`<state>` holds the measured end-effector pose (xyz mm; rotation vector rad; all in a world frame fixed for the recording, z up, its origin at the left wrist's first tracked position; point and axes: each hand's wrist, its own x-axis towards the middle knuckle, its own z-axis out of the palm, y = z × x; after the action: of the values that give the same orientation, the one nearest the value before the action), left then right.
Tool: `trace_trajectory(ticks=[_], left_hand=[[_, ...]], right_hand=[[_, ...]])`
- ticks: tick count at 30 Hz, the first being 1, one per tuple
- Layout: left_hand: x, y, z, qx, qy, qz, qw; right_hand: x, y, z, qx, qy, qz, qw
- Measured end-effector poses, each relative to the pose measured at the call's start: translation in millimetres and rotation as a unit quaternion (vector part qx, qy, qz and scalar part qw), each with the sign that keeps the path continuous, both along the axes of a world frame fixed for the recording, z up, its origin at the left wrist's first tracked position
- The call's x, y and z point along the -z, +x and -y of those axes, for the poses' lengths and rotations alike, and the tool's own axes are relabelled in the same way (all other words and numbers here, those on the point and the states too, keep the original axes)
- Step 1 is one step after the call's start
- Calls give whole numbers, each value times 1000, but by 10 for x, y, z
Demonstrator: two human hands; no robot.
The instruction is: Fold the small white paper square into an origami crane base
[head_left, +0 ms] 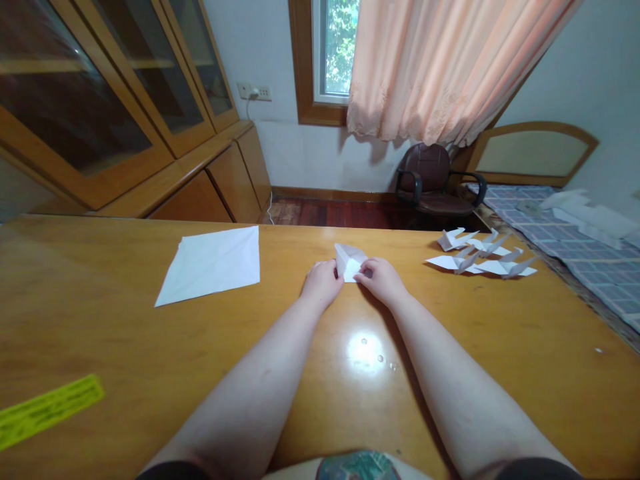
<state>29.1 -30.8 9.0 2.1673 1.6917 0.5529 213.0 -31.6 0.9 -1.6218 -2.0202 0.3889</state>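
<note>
A small piece of folded white paper (353, 265) rests on the wooden table between my two hands, with one flap standing up on its far side. My left hand (323, 283) grips its left edge, the fingers closed on the paper. On the right edge, my right hand (383, 280) pinches the paper between thumb and fingers. The fingertips partly cover both edges, so the exact creases there are hidden. To the left lies a flat white sheet of paper (213, 267) with faint crease lines, apart from my hands.
Several folded paper cranes (457, 261) stand in a group at the table's far right. A yellow label strip (50, 410) is at the near left of the table (225, 347). Beyond the far edge are an office chair (433, 177), a bed (540, 220) and a wooden cabinet (200, 193).
</note>
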Motion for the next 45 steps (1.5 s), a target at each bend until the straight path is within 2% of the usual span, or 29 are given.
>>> trace_trajectory(ticks=[6,13,22,32,45], left_hand=[[6,4,-1,-19,17,-14,1000],[-26,-33,0,-35,-22,-7,999],[-65,-55,-13,-45,-15,-54,997],[-47,-55,-23,-39,-8,-57,998],[-57,-64,-9,-42,-14,-65,997]], right_hand=[[-8,40,-21,-8,-21,-8,1000],[-123,-35,40,-48,-89,-25,995],[-85,-24,34,-107,-83,-55,989],[-56,-10,28,-109,-91,-62,988],[-120,119,20,-148,-186,-105,966]])
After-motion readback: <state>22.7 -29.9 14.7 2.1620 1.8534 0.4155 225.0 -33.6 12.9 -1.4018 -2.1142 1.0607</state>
